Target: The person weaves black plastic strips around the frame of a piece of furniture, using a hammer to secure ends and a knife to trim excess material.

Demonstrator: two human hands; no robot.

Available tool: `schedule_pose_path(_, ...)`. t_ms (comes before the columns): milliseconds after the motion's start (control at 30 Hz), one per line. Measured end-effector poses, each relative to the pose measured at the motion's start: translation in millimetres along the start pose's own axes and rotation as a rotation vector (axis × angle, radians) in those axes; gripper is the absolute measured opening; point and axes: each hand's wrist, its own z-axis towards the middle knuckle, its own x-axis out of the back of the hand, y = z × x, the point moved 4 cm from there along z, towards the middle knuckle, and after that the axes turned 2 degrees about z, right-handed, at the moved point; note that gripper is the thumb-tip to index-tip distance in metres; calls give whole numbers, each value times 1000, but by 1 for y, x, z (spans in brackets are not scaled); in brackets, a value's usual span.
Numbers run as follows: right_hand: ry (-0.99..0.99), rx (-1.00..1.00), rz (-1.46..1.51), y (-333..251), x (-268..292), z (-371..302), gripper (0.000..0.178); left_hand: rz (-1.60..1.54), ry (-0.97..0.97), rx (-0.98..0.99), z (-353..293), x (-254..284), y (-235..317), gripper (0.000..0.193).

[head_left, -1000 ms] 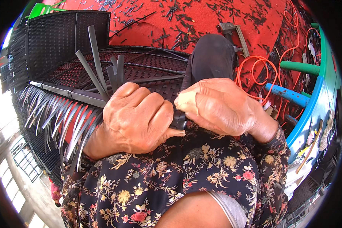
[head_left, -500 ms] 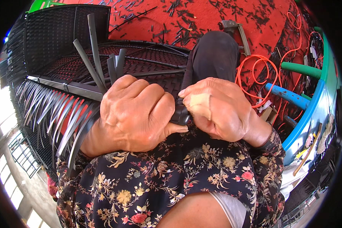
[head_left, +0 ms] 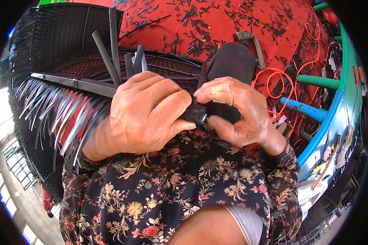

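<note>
A black woven wicker furniture frame (head_left: 75,34) lies across my lap, with loose flat strips (head_left: 61,118) hanging from its left edge. My left hand (head_left: 149,112) is wrapped round a dark part of it, thumb pressed along the near side. At the thumb a black plastic strip end (head_left: 198,114) sticks out to the right. Beside that end is my right hand (head_left: 243,112), a bandage round its index finger. Its thumb and index finger stand apart, with nothing seen held between them. Several grey strips (head_left: 114,49) rise beyond my left hand.
A red floor covering (head_left: 163,36) is strewn with black strip offcuts. A staple gun-like tool (head_left: 251,45) lies beyond my knee. To the right are a looped orange hose (head_left: 274,77) and a blue-green stand (head_left: 335,122) with protruding legs, a stick (head_left: 327,163) on it.
My right hand has loosened: its thumb and index finger have parted from the strip end. The left hand keeps its hold. The view has shifted slightly.
</note>
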Motion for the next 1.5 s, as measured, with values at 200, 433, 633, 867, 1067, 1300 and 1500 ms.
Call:
schedule_pose_path(200, 109, -54, -122, -1, -15, -6, 46, -17, -33, -22, 6, 0, -8, 37)
schedule_pose_path(433, 297, -14, -137, 4, -21, -14, 32, 137, 40, -72, 8, -10, -5, 31)
schedule_pose_path(633, 435, -48, -106, 0, -27, -21, 28, 196, 83, -100, 7, -15, -1, 27)
schedule_pose_path(867, 243, -297, 391, 11, -17, -30, 32, 184, 78, -70, 6, -13, 12, 30)
schedule_pose_path(1067, -19, -323, 296, 15, 11, -22, 38, 158, -7, 4, 1, -11, 19, 46)
schedule_pose_path(1300, -214, -23, -46, 3, 19, 1, 26, 164, -52, -23, 4, -7, 20, 47)
schedule_pose_path(1500, -93, 306, -182, -8, 10, 0, 27, 156, -49, 5, 3, -5, 20, 48)
